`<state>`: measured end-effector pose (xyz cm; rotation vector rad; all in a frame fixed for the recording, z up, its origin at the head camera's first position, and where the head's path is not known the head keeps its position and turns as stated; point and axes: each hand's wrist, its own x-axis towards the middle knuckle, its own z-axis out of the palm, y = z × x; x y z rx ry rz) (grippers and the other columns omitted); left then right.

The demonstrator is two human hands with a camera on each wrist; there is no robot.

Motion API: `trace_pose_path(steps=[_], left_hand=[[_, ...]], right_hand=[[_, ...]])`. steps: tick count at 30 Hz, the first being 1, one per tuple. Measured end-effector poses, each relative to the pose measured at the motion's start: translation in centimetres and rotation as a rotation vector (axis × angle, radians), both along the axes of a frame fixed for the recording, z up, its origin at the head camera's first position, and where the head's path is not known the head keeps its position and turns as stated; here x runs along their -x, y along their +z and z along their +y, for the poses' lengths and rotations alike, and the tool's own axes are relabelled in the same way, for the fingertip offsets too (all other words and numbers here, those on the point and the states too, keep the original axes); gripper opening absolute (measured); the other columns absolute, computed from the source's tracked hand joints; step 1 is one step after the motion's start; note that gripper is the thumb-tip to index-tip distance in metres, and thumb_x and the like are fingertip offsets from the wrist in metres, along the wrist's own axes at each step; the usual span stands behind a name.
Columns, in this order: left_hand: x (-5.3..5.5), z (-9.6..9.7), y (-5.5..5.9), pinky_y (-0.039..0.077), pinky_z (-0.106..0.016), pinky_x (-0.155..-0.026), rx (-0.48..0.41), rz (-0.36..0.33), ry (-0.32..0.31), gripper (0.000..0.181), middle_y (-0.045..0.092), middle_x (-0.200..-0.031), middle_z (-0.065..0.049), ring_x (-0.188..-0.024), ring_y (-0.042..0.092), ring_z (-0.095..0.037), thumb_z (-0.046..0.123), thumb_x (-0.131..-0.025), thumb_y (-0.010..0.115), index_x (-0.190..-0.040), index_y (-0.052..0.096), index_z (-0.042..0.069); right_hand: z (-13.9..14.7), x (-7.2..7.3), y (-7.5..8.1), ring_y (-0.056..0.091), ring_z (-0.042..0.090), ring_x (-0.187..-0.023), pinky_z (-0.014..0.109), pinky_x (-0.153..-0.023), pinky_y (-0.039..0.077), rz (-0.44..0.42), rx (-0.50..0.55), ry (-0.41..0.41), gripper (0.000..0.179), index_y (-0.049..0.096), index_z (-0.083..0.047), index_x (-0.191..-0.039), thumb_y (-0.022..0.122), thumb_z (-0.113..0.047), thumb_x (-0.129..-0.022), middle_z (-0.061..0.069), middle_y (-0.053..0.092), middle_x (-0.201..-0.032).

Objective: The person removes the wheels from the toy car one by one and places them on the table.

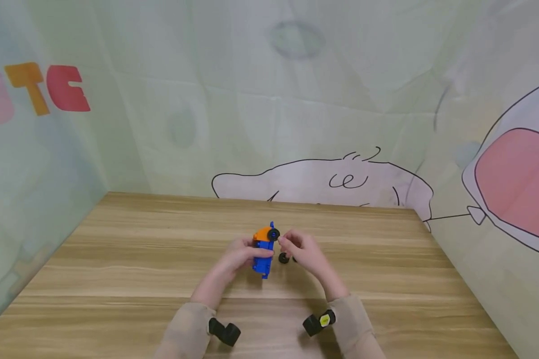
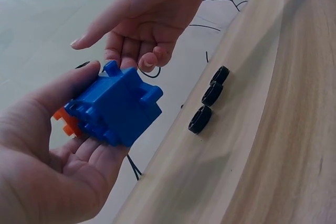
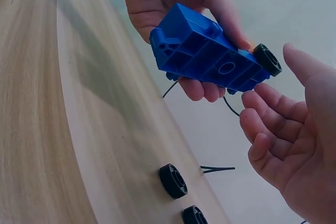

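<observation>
My left hand [image 1: 240, 254] grips a blue and orange toy vehicle [image 1: 263, 265] above the table, thumb over one side and fingers round the other. A black wheel [image 3: 268, 60] sits on the vehicle near its orange end. In the right wrist view the blue underside [image 3: 210, 61] is turned to the camera, showing ribs and a round ring. Beside that fitted wheel is my right hand [image 1: 307, 252], thumb and fingers loosely bent and spread apart with nothing between them. Three loose black wheels [image 2: 211, 94] stand in a row on the table under the hands.
The wood-grain table [image 1: 139, 269] reaches back to a printed cloth backdrop [image 1: 161, 124], which also hangs at both sides. Black camera mounts [image 1: 224, 331] are strapped to both sleeved wrists.
</observation>
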<state>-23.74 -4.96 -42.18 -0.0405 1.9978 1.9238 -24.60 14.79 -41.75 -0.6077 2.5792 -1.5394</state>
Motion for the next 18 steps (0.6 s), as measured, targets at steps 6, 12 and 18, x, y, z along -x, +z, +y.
trace_pose_path(steps=[6, 12, 18], left_hand=[[-0.22, 0.37, 0.0, 0.054, -0.041, -0.095, 0.014, -0.016, -0.007, 0.047, 0.068, -0.116, -0.021, -0.095, 0.069, -0.023, 0.015, -0.085, 0.074, -0.121, 0.058, -0.011], [-0.27, 0.47, -0.09, 0.053, -0.042, -0.097, 0.024, -0.005, -0.045, 0.044, 0.067, -0.118, -0.021, -0.096, 0.068, -0.023, 0.011, -0.085, 0.074, -0.121, 0.059, -0.011], [-0.44, 0.5, 0.0, 0.05, -0.046, -0.101, 0.026, 0.008, -0.078, 0.048, 0.066, -0.12, -0.022, -0.101, 0.067, -0.025, 0.009, -0.084, 0.075, -0.123, 0.057, -0.012]], right_hand=[[-0.16, -0.01, -0.11, 0.057, 0.021, -0.069, 0.022, -0.06, 0.042, -0.021, -0.004, 0.015, 0.038, 0.062, 0.006, -0.098, 0.05, -0.029, -0.102, 0.021, 0.065, -0.081], [-0.21, -0.09, -0.32, 0.058, 0.021, -0.07, 0.022, -0.062, 0.044, -0.012, 0.004, 0.03, 0.034, 0.061, 0.004, -0.094, 0.053, -0.028, -0.101, 0.02, 0.065, -0.081], [-0.26, -0.1, -0.45, 0.056, 0.014, -0.069, 0.022, -0.062, 0.044, -0.002, -0.021, 0.025, 0.03, 0.062, -0.002, -0.091, 0.055, -0.03, -0.1, 0.011, 0.064, -0.078]])
